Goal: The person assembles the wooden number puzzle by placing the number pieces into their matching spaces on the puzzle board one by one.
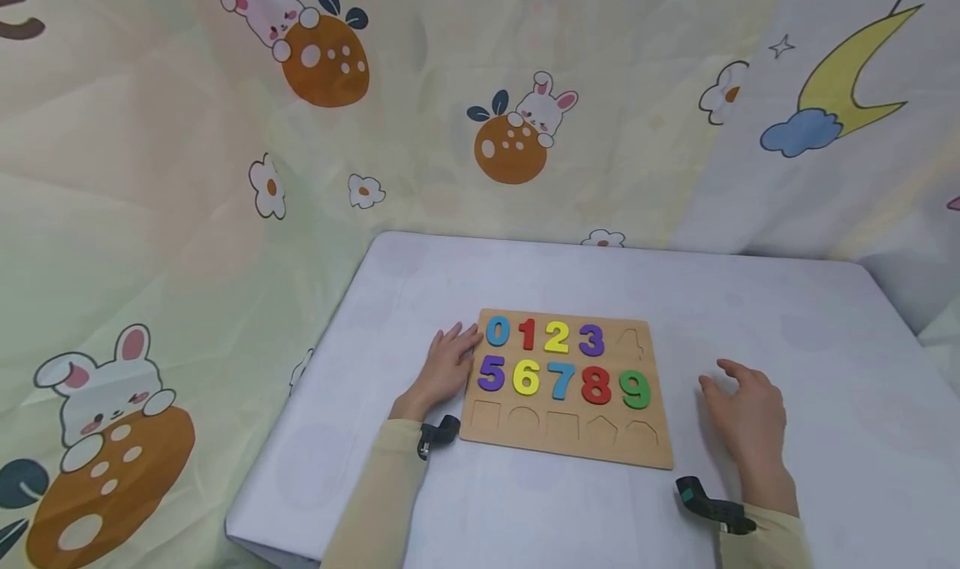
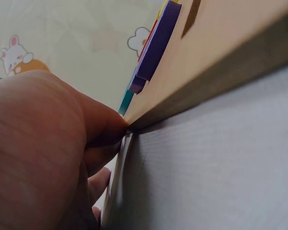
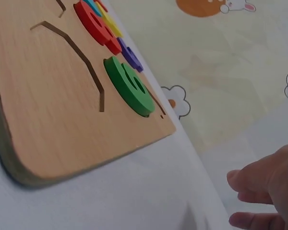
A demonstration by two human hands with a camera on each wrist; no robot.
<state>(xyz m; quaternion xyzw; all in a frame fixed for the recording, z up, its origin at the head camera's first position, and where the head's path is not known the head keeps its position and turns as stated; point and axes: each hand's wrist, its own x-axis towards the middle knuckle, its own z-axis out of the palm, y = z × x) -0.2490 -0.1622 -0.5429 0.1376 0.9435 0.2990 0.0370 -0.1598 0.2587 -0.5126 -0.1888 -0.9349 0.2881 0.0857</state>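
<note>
A wooden number puzzle board (image 1: 566, 448) lies flat on the table, carrying two rows of coloured numbers. In its top row sit 0, 1, 2 and a purple 3 (image 1: 591, 341), followed by a bare number outline (image 1: 630, 343). The second row runs from a purple 5 (image 1: 491, 373) to a green 9 (image 1: 634, 390). Along the bottom are bare shape outlines. My left hand (image 1: 446, 365) touches the board's left edge, its fingertips at the rim in the left wrist view. To the right of the board, my right hand (image 1: 750, 411) hovers with thumb and index finger apart, holding nothing.
A white-covered table (image 1: 322, 469) bears the board. Behind and to the left hangs a cloth (image 1: 420, 136) printed with rabbits, flowers and a moon. Each wrist wears a small black camera mount, such as the right one (image 1: 712, 506).
</note>
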